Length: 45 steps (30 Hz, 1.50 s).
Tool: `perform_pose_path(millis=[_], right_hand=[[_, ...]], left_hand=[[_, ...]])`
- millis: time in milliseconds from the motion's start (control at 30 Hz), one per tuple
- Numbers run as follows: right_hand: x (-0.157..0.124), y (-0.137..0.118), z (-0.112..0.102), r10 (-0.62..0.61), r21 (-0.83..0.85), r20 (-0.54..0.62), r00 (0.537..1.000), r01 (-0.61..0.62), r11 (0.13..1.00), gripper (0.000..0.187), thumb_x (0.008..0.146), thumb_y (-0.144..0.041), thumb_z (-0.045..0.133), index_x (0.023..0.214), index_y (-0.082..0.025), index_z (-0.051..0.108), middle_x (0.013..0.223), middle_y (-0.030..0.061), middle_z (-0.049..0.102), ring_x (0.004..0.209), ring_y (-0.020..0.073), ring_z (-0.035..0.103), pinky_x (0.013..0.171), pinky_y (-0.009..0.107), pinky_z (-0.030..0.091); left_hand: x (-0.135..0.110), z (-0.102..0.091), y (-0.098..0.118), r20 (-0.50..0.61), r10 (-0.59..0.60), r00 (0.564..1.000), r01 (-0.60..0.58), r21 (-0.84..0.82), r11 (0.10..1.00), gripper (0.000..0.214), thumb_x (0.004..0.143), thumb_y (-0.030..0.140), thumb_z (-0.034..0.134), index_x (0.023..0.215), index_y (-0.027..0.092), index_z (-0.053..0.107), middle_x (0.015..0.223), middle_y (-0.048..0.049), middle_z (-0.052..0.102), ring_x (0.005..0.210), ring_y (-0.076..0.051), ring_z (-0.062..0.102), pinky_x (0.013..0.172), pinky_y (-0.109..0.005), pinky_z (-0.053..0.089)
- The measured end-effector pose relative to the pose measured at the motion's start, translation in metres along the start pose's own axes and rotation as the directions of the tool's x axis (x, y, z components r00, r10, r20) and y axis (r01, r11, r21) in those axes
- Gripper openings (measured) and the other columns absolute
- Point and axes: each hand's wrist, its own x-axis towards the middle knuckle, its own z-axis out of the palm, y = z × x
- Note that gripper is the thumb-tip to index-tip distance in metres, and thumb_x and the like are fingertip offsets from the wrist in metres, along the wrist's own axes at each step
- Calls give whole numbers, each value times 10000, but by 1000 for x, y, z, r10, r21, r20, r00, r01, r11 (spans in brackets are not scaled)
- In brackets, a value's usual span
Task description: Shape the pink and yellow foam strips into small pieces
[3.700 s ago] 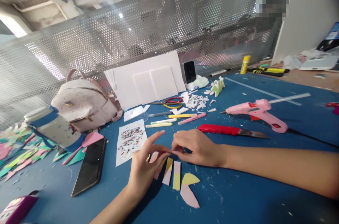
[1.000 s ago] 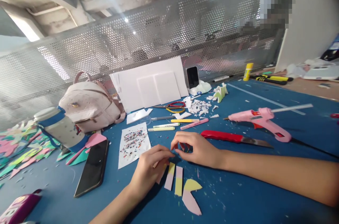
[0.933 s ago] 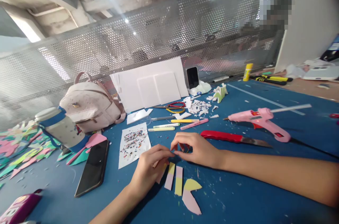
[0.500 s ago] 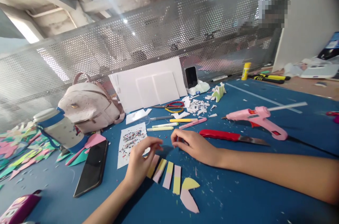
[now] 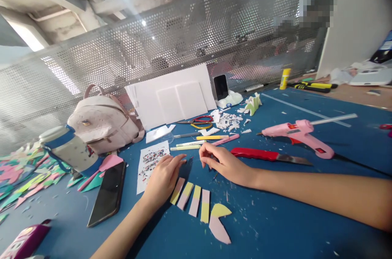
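Observation:
My left hand (image 5: pixel 162 179) rests palm down at the edge of a white paper sheet (image 5: pixel 143 183) covered with small multicoloured bits. Its fingers reach out to the right; a small dark spot shows beneath the fingertips, too small to name. My right hand (image 5: pixel 223 165) is closed, fingers curled toward the left hand. A thin dark tip sticks out below it, the rest hidden. Between and below the hands lie several pink-and-yellow foam strips (image 5: pixel 194 201) in a fanned row. To their right is a curved pink-and-yellow foam piece (image 5: pixel 219 226).
A red-handled knife (image 5: pixel 260 154) lies beyond my right forearm, near a pink glue gun (image 5: pixel 301 134) with its cord. Pens (image 5: pixel 212 137), scissors (image 5: pixel 200 121) and white scraps (image 5: pixel 228 121) lie ahead. At left are a phone (image 5: pixel 107 195), bottle (image 5: pixel 72 150) and backpack (image 5: pixel 102 122).
My left hand has lowered and turned palm down, its fingers straighter. My right hand has shifted slightly, and a thin tip now shows below it. The foam pieces keep their arrangement.

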Motion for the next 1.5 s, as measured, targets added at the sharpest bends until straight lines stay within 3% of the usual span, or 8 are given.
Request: perform_pose_path(millis=[200, 400, 733, 900, 1133, 1333, 1500], right_hand=[[1, -1, 0, 1, 22, 16, 1000, -1, 1000, 91, 998, -198, 467, 909, -208, 485, 807, -7, 587, 703, 137, 552, 626, 248, 425], [1, -2, 0, -2, 5, 8, 1000, 2, 1000, 92, 996, -196, 468, 907, -205, 488, 795, -5, 594, 694, 137, 549, 632, 255, 426], [1, -3, 0, -13, 31, 12, 1000, 13, 999, 93, 998, -208, 469, 908, -201, 494, 795, 0, 602, 699, 138, 562, 645, 260, 447], [1, -2, 0, -8, 29, 12, 1000, 8, 1000, 84, 996, -202, 476, 916, -202, 503, 795, -2, 607, 698, 136, 564, 634, 253, 439], [1, -4, 0, -10, 8, 1, 1000, 10, 1000, 92, 988, -205, 494, 900, -198, 522, 783, 0, 616, 688, 135, 563, 617, 255, 417], [-2, -7, -1, -52, -52, -37, 998, 50, 997, 68, 963, -197, 523, 898, -199, 542, 792, -3, 615, 681, 132, 548, 615, 253, 410], [-5, -7, 0, -102, -127, -32, 994, 97, 987, 22, 924, -181, 556, 915, -201, 561, 847, 2, 625, 657, 121, 529, 600, 246, 413]], left_hand=[[1, -3, 5, 23, 10, 1000, -12, 89, 996, 334, 1010, 194, 399, 1325, 176, 506, 970, -108, 758, 1020, -314, 616, 877, -480, 501], [4, -3, 5, 76, 134, 988, -143, 123, 982, 578, 914, 39, 418, 1463, 182, 303, 1085, -100, 751, 1038, -284, 655, 1001, -510, 434], [0, 3, 3, -97, -66, 993, 62, -47, 997, 585, 922, 112, 536, 1441, 282, 328, 1123, -40, 724, 1161, -266, 579, 1045, -513, 386], [0, 7, 1, -140, -171, 975, 147, -166, 975, 597, 840, 45, 573, 1366, 289, 431, 953, -3, 704, 955, -217, 657, 960, -414, 457], [-1, 2, 9, -172, -211, 962, 157, -284, 946, 457, 838, 61, 574, 1244, 269, 543, 848, 20, 728, 842, -198, 693, 903, -366, 482], [-5, -2, 18, -261, -163, 951, 84, -291, 953, 453, 872, 115, 628, 1283, 271, 522, 848, 32, 716, 824, -171, 690, 920, -342, 482], [-9, -1, 24, -291, -185, 939, 89, -315, 945, 481, 871, 133, 650, 1306, 274, 501, 854, 24, 702, 847, -181, 686, 946, -371, 472]])
